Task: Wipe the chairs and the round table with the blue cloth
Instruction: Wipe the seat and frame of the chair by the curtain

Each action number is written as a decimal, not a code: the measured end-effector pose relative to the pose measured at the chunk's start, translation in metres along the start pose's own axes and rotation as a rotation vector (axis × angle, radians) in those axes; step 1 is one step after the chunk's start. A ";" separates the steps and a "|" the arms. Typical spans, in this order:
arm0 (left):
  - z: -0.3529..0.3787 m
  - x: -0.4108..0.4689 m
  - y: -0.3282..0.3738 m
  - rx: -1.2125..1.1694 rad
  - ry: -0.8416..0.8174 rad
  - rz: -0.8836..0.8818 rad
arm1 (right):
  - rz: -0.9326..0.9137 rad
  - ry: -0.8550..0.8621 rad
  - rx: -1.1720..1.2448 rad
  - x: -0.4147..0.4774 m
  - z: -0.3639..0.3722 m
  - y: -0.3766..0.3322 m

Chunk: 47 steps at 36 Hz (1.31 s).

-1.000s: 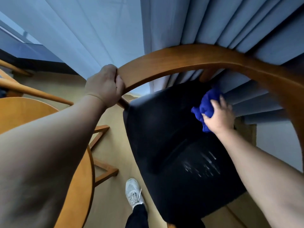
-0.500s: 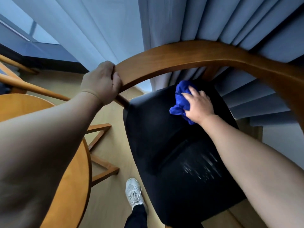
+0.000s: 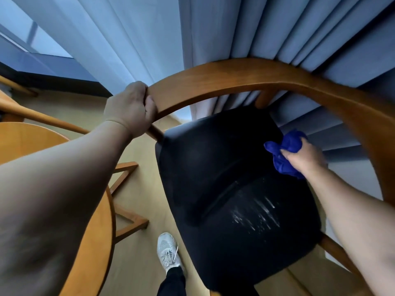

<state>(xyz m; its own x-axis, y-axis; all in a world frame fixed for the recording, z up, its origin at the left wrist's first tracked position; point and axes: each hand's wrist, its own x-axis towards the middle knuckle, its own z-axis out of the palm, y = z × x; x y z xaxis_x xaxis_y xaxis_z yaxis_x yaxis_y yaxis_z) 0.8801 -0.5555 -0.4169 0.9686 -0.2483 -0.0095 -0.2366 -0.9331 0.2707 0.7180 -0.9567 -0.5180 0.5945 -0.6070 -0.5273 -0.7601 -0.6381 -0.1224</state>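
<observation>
Right hand point(image 3: 303, 155) has swept the blue cloth point(image 3: 285, 150) from seat's 12 o'clock to 3 o'clock edge, fingers bunched round it. Left hand point(image 3: 130, 107) stays wrapped on chair point(image 3: 224, 189) backrest rail point(image 3: 235, 74) at 10 o'clock.

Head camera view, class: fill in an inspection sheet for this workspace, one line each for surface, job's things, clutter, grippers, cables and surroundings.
Surface: black chair seat, with whitish streaks near its front right part.
Job's things: blue cloth, bunched, at the seat's right edge; curved wooden backrest rail; round table, only its edge shows at left.
Clutter: nothing seen.
Grippers: left hand grips the rail's left end; right hand is closed on the cloth.
Cables: nothing seen.
Surroundings: grey-blue curtains behind the chair; window at upper left; beige floor; a white sneaker beside the seat; part of another wooden chair at left.
</observation>
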 end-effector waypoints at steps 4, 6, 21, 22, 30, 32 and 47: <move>0.000 0.001 0.000 0.005 0.006 0.010 | 0.020 0.007 0.112 0.003 0.009 0.004; 0.000 0.001 0.000 0.006 0.008 0.013 | 0.016 0.006 0.164 0.003 0.011 0.005; -0.001 0.003 0.001 0.100 0.038 0.094 | -0.038 0.109 0.118 -0.027 0.022 0.000; -0.001 0.003 0.001 0.105 0.034 0.109 | -0.055 0.127 0.108 -0.029 0.025 0.000; -0.002 0.002 0.005 0.146 -0.016 0.247 | -0.114 0.202 0.024 -0.050 0.049 -0.007; -0.002 0.003 0.004 0.159 -0.033 0.288 | -0.157 0.229 -0.011 -0.059 0.059 -0.011; -0.008 0.005 0.003 0.185 -0.117 0.414 | -0.448 -0.185 -0.214 -0.242 0.169 -0.058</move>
<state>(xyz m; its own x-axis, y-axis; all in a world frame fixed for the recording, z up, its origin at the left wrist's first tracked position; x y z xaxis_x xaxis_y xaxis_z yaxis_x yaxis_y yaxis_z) 0.8851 -0.5571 -0.4085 0.7771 -0.6276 -0.0481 -0.6215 -0.7772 0.0985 0.5736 -0.6929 -0.5253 0.7781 -0.1713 -0.6043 -0.3601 -0.9099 -0.2058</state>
